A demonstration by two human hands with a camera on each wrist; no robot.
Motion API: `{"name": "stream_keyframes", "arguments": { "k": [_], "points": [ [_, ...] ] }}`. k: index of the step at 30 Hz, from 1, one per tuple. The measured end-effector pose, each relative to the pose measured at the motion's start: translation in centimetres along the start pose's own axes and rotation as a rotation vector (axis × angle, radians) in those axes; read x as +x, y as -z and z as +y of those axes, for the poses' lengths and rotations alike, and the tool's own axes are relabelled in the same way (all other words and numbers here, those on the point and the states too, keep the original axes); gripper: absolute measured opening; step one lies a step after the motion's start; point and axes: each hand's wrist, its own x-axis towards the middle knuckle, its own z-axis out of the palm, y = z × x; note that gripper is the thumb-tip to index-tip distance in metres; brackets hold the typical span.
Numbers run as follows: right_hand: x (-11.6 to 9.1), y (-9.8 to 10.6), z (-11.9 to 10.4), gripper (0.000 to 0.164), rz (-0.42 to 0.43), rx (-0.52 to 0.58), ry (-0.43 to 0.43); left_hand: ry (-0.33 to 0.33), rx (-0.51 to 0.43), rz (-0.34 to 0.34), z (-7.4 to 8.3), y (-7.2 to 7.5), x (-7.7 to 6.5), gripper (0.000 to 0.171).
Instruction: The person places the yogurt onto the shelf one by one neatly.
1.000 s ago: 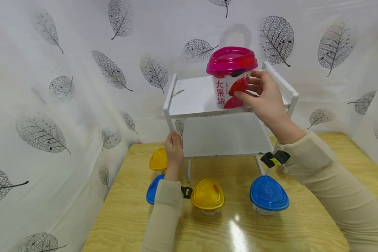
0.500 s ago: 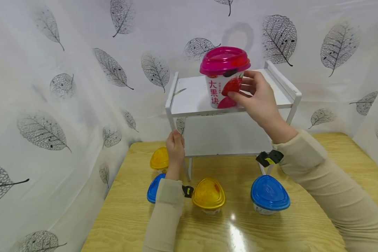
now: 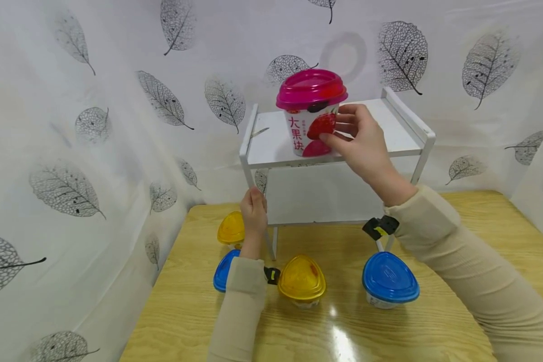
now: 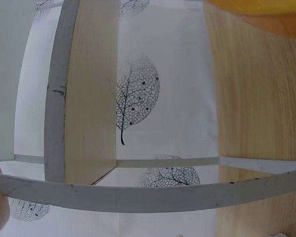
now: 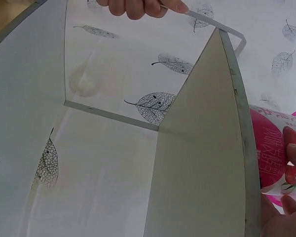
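Pink-lidded cup (image 3: 306, 128) at the front edge of the white rack (image 3: 271, 146)'s top shelf, the right hand (image 3: 365, 143)'s fingers clamped on its side.
Whether its base touches the shelf, I cannot tell; the right wrist view cuts off its lid. The left hand (image 3: 254, 213)'s fingers are curled round the rack's left post, and the left sleeve (image 3: 241, 304) half hides a blue-lidded cup (image 3: 222, 270) on the bench (image 3: 176, 322). Since a second ago, the pink-lidded cup has shifted left.
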Motion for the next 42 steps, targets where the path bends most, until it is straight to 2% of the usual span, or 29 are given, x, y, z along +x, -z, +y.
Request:
{"name": "stream_keyframes", "arguments": {
  "k": [3,8,11,15,18,25,29,36,42],
  "points": [
    [0.0,-0.2,0.0,0.050,-0.007,0.002,-0.003,-0.001,-0.002,0.004,-0.7,0.1,0.0,0.059],
    [0.1,-0.5,-0.1,0.050,-0.018,-0.013,-0.007,0.025,-0.015,0.000,-2.7,0.2,0.1,0.060],
    [0.1,-0.7,-0.2,0.048,-0.023,-0.027,-0.008,0.038,-0.015,0.002,-3.1,0.2,0.1,0.058],
    [0.3,-0.9,-0.2,0.047,-0.026,-0.043,-0.003,0.022,-0.010,0.005,-3.2,0.1,0.1,0.059],
    [0.4,-1.1,-0.1,0.045,-0.026,-0.052,0.005,0.020,-0.011,0.005,-3.2,0.1,0.1,0.059],
    [0.8,-1.5,0.1,0.042,-0.026,-0.051,0.021,0.062,-0.022,-0.003,-3.1,0.2,0.0,0.053],
    [0.8,-1.5,0.1,0.042,-0.034,-0.060,0.021,0.052,-0.025,-0.012,-2.8,0.2,0.0,0.056],
    [0.9,-1.6,-0.2,0.045,-0.057,-0.069,0.002,0.020,-0.017,-0.008,-0.2,0.0,-0.1,0.059],
    [1.0,-1.8,-0.4,0.046,-0.070,-0.069,-0.005,0.016,-0.005,-0.009,-0.1,0.0,-0.1,0.061]
  ]
}}
